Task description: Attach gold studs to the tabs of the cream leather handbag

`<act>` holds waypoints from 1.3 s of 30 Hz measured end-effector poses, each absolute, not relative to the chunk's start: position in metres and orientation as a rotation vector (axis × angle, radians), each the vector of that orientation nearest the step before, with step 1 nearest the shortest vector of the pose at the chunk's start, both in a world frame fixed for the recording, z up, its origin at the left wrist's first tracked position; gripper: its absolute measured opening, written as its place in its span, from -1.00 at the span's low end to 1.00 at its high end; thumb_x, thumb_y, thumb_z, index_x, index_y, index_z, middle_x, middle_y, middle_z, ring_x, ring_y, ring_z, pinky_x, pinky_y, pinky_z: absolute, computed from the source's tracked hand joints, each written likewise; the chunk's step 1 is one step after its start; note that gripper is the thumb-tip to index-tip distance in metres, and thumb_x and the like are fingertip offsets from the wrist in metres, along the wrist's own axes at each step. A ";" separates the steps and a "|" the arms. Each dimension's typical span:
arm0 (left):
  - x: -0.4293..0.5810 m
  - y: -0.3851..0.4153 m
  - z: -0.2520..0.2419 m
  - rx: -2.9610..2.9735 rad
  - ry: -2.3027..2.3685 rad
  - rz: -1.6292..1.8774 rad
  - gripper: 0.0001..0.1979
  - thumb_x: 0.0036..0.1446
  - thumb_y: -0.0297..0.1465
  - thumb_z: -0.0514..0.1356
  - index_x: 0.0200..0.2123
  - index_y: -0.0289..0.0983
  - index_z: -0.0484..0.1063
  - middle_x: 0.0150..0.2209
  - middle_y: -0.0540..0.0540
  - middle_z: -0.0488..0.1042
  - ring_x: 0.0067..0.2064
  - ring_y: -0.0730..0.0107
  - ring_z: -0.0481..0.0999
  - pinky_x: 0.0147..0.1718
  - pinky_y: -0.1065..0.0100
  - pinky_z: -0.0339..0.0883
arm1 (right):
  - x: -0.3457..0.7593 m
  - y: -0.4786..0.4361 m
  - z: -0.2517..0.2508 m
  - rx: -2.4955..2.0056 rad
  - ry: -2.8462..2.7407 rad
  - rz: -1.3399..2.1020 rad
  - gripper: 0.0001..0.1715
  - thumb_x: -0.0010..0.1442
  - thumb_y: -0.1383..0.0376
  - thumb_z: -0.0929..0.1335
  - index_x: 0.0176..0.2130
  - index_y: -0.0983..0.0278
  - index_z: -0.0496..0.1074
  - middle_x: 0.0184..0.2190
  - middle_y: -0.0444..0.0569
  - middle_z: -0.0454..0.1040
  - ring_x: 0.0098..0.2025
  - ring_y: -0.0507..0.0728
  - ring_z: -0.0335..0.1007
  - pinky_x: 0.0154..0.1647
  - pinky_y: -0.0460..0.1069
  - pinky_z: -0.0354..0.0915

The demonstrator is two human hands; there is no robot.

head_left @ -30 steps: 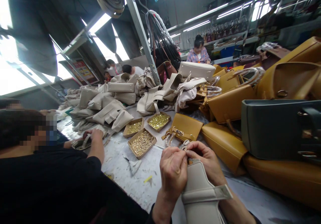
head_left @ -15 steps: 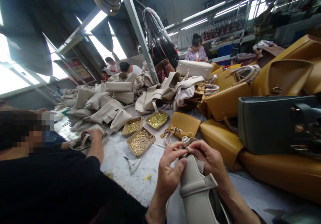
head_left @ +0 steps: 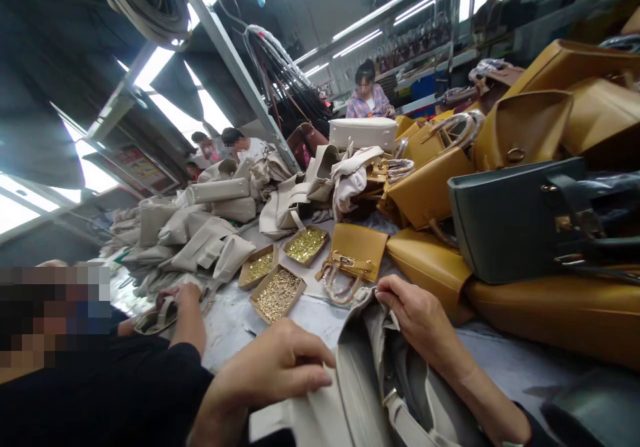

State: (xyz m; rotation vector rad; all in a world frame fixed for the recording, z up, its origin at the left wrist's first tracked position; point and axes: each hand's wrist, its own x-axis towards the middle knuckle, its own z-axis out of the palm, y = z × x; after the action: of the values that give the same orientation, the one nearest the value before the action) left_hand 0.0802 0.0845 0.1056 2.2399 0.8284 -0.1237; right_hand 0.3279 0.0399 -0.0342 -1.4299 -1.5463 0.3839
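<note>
A light beige handbag [head_left: 345, 380] stands in front of me with its mouth spread, showing the dark inside and loose lining. My right hand [head_left: 420, 327] pinches the far rim of its opening between thumb and fingers. On the left side of the bag, my left hand [head_left: 275, 360] is closed at its edge, with thumb and forefinger nearly together on the beige material. Beyond the bag, an open box of small gold-coloured metal pieces [head_left: 278, 293] sits on the table. Two more boxes, of shiny yellow-gold pieces [head_left: 307, 245] and similar bits [head_left: 259, 267], stand just behind it.
Mustard handbags [head_left: 430, 267] are piled to the right, with a dark green handbag [head_left: 515, 220] on top. A small mustard bag [head_left: 357, 250] lies near the boxes. Beige bags [head_left: 200, 233] are heaped further back. At left, a co-worker's arm [head_left: 189, 320] reaches over the table [head_left: 225, 327].
The beige bag has been turned and its mouth now faces me. My hands have moved apart: the left down and leftward to the bag's side, the right staying at the rim. The view has shifted.
</note>
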 end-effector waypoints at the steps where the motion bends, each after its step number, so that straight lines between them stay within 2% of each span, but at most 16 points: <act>1: 0.079 0.087 0.110 2.364 0.861 -0.293 -0.82 0.21 -0.29 0.25 -0.17 -0.09 0.66 -0.35 -0.06 0.69 -0.30 0.20 0.66 -0.26 0.30 0.43 | 0.329 0.040 -0.035 -1.434 -1.548 0.377 -0.82 0.44 0.21 0.25 -0.22 0.16 0.37 -0.36 -0.09 0.53 -0.33 0.17 0.45 -0.28 0.00 0.15; 3: 0.081 0.087 0.107 2.542 0.899 -0.538 -0.78 0.12 -0.48 0.24 -0.23 -0.09 0.63 -0.37 -0.02 0.67 -0.29 0.20 0.66 -0.28 0.33 0.40 | 0.329 0.040 -0.036 -1.433 -1.552 0.370 -0.82 0.45 0.21 0.24 -0.22 0.17 0.36 -0.37 -0.09 0.52 -0.33 0.17 0.45 -0.28 0.00 0.16; 6: 0.095 0.078 0.078 2.723 1.071 -0.600 -0.80 0.15 -0.54 0.15 -0.31 -0.18 0.55 -0.41 -0.08 0.63 -0.34 0.16 0.64 -0.38 0.34 0.38 | 0.325 0.041 -0.037 -1.413 -1.538 0.373 -0.82 0.45 0.22 0.24 -0.22 0.17 0.37 -0.37 -0.09 0.52 -0.34 0.16 0.45 -0.28 0.00 0.17; 9: 0.113 0.067 0.043 2.868 1.386 -0.266 -0.72 0.21 -0.61 0.00 -0.28 -0.25 0.47 -0.38 -0.15 0.58 -0.35 0.15 0.62 -0.38 0.27 0.42 | 0.320 0.043 -0.038 -1.362 -1.521 0.399 -0.83 0.44 0.24 0.24 -0.21 0.16 0.38 -0.37 -0.08 0.53 -0.33 0.15 0.46 -0.29 0.00 0.18; 12: 0.130 0.063 0.024 2.788 1.385 0.479 -0.73 0.33 -0.55 -0.04 -0.09 -0.26 0.43 -0.24 -0.17 0.56 -0.19 0.19 0.61 -0.23 0.24 0.49 | 0.315 0.044 -0.041 -1.306 -1.504 0.439 -0.85 0.43 0.26 0.25 -0.22 0.15 0.37 -0.36 -0.08 0.52 -0.33 0.15 0.45 -0.29 0.00 0.19; 14: 0.141 0.066 0.019 2.667 1.308 0.850 -0.74 0.36 -0.49 0.03 0.06 -0.25 0.37 -0.08 -0.20 0.55 -0.03 0.19 0.58 -0.06 0.19 0.50 | 0.314 0.044 -0.043 -1.275 -1.467 0.468 -0.86 0.42 0.27 0.24 -0.22 0.15 0.36 -0.34 -0.08 0.52 -0.33 0.15 0.45 -0.29 0.00 0.21; 17: 0.154 0.079 0.010 2.633 1.218 0.932 -0.48 0.22 -0.53 0.20 0.24 -0.26 0.25 0.20 -0.29 0.42 0.26 0.06 0.40 0.21 -0.01 0.35 | 0.314 0.044 -0.045 -1.240 -1.369 0.519 -0.87 0.41 0.27 0.25 -0.21 0.15 0.35 -0.34 -0.08 0.51 -0.32 0.15 0.44 -0.27 -0.01 0.25; 19: 0.160 0.089 0.005 2.598 1.186 0.809 -0.33 0.11 -0.61 0.22 0.29 -0.27 0.21 0.26 -0.29 0.39 0.30 0.06 0.37 0.25 -0.01 0.31 | 0.315 0.044 -0.046 -1.228 -1.311 0.541 -0.88 0.41 0.27 0.25 -0.21 0.15 0.35 -0.35 -0.09 0.49 -0.32 0.14 0.44 -0.27 -0.02 0.26; 21: 0.163 0.097 0.003 2.543 1.172 0.655 -0.36 0.07 -0.66 0.20 0.23 -0.23 0.30 0.17 -0.21 0.50 0.20 0.14 0.49 0.17 0.10 0.41 | 0.316 0.045 -0.046 -1.232 -1.279 0.554 -0.89 0.41 0.26 0.26 -0.22 0.16 0.35 -0.37 -0.11 0.48 -0.34 0.13 0.44 -0.28 -0.02 0.25; 24: 0.167 0.101 0.011 2.595 1.247 0.415 -0.55 0.10 -0.62 0.20 0.05 -0.16 0.45 -0.04 -0.10 0.64 -0.03 0.15 0.64 -0.06 0.18 0.51 | 0.317 0.046 -0.046 -1.242 -1.257 0.567 -0.89 0.41 0.25 0.26 -0.21 0.16 0.35 -0.38 -0.11 0.49 -0.34 0.13 0.45 -0.29 -0.03 0.25; 28: 0.175 0.097 0.022 2.742 1.499 0.272 -0.77 0.15 -0.46 0.28 -0.09 -0.18 0.49 -0.28 -0.08 0.66 -0.26 0.07 0.67 -0.31 0.22 0.47 | 0.317 0.045 -0.046 -1.223 -1.242 0.567 -0.90 0.40 0.27 0.27 -0.20 0.17 0.37 -0.34 -0.09 0.53 -0.31 0.14 0.48 -0.27 -0.02 0.26; 30: 0.178 0.095 0.019 2.823 1.523 0.339 -0.77 0.17 -0.43 0.28 -0.08 -0.21 0.47 -0.23 -0.11 0.65 -0.23 0.09 0.66 -0.31 0.25 0.46 | 0.316 0.044 -0.044 -1.208 -1.233 0.571 -0.90 0.39 0.28 0.27 -0.20 0.17 0.37 -0.34 -0.09 0.53 -0.31 0.14 0.48 -0.27 -0.02 0.27; 33: 0.179 0.095 0.010 2.939 1.476 0.474 -0.67 0.21 -0.45 0.25 0.06 -0.25 0.41 -0.08 -0.18 0.62 -0.14 0.13 0.65 -0.30 0.31 0.45 | 0.316 0.043 -0.043 -1.195 -1.210 0.567 -0.90 0.38 0.29 0.27 -0.21 0.17 0.37 -0.36 -0.11 0.52 -0.33 0.13 0.46 -0.27 -0.03 0.27; 37: 0.176 0.099 0.004 3.043 1.333 0.469 -0.69 0.27 -0.40 0.22 0.08 -0.26 0.40 -0.12 -0.16 0.62 -0.18 0.19 0.66 -0.36 0.36 0.45 | 0.318 0.045 -0.045 -1.183 -1.170 0.571 -0.90 0.38 0.28 0.27 -0.21 0.16 0.37 -0.36 -0.10 0.52 -0.31 0.13 0.47 -0.26 -0.03 0.28; 39: 0.174 0.102 0.005 3.099 1.217 0.462 -0.65 0.30 -0.41 0.18 0.14 -0.28 0.35 -0.06 -0.19 0.60 -0.17 0.20 0.66 -0.34 0.35 0.48 | 0.320 0.047 -0.047 -1.180 -1.149 0.577 -0.90 0.38 0.27 0.28 -0.23 0.17 0.37 -0.37 -0.11 0.51 -0.32 0.13 0.45 -0.27 -0.03 0.28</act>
State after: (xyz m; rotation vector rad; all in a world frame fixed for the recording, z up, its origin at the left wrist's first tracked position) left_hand 0.1742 0.1019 0.0050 3.0989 1.2169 0.4616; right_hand 0.3198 0.0467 -0.0469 -1.1805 -1.1492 0.5768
